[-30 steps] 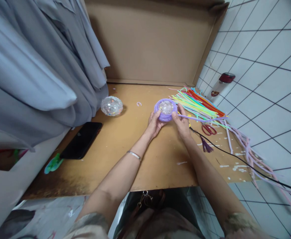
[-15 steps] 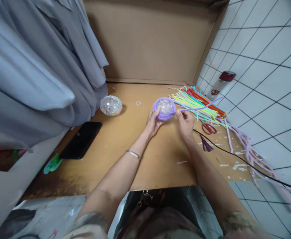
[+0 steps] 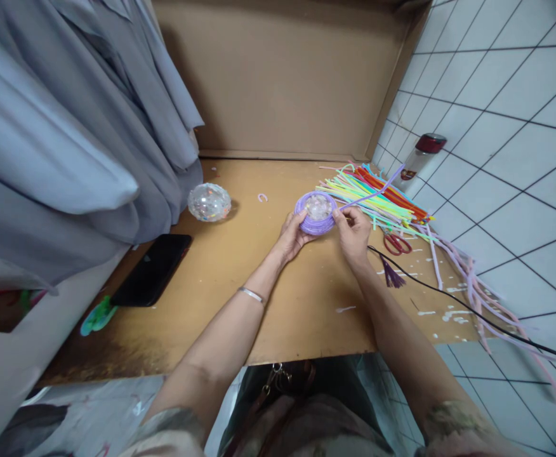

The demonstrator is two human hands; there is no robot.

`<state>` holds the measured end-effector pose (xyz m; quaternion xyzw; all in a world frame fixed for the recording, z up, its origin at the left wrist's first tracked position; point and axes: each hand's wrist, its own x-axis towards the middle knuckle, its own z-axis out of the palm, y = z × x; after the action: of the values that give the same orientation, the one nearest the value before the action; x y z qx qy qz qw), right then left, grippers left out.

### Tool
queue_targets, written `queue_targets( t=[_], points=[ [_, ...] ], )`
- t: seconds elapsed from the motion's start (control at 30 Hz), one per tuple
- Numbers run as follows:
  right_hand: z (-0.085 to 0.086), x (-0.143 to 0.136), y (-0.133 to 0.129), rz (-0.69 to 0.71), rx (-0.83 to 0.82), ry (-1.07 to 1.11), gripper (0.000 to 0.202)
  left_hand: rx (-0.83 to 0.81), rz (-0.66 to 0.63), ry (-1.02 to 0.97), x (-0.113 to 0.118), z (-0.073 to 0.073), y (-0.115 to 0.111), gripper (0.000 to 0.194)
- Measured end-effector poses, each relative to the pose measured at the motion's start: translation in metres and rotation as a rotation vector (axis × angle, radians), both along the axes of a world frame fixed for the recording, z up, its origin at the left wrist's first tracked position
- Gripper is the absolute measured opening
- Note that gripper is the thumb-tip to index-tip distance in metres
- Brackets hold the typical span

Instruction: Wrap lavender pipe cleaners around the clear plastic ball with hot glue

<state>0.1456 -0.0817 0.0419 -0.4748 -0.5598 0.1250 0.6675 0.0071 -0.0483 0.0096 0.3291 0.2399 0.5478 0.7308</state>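
Observation:
My left hand [image 3: 291, 240] grips the left side of a clear ball wrapped in purple pipe cleaner [image 3: 317, 223], thumb on its rim and fingers beneath. The purple strands circle the ball, and its clear top shows in the middle. Close against the ball's right edge, my right hand [image 3: 353, 235] pinches the purple strand. Its loose end [image 3: 383, 189] sticks out to the upper right, over a pile of coloured pipe cleaners [image 3: 370, 197]. Another clear ball [image 3: 209, 202] rests on the table to the left, unwrapped.
Red-handled scissors [image 3: 397, 244], a purple tassel [image 3: 393, 275] and a black cable [image 3: 430, 287] lie right of my right hand. A bottle [image 3: 418, 158] stands by the tiled wall. A black phone [image 3: 153, 270] lies at left, beside a grey curtain [image 3: 92, 139]. A small pink curl [image 3: 262, 198] lies mid-table.
My right hand has come closer to the wrapped ball, and the strand's loose end now points more steeply upward. The ball is slightly lower and tilted a little differently.

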Motion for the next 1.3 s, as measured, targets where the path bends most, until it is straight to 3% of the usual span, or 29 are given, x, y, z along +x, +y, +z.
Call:
queue_targets(
  t=[0.67,0.8,0.93,1.07,1.3],
  points=[
    [0.0013,0.0021,0.0030,0.100,-0.077,0.095,0.022,0.002,-0.052,0.035,-0.0017,-0.0027,0.0011,0.052],
    [0.0003,0.0063,0.0071,0.094,-0.121,0.178,0.039,-0.015,-0.059,0.045,-0.0031,-0.0007,0.0001,0.047],
    [-0.0002,0.0099,0.0094,0.267,-0.291,0.358,0.064,-0.014,-0.128,0.045,-0.0044,0.0011,-0.0013,0.043],
    [0.0021,0.0068,0.0054,0.487,-0.390,0.457,0.066,-0.012,-0.205,0.040,-0.0053,0.0001,-0.0010,0.043],
    [0.0042,0.0023,0.0024,0.535,-0.409,0.507,0.066,-0.021,-0.223,0.053,-0.0045,-0.0030,-0.0007,0.045]
  ],
)
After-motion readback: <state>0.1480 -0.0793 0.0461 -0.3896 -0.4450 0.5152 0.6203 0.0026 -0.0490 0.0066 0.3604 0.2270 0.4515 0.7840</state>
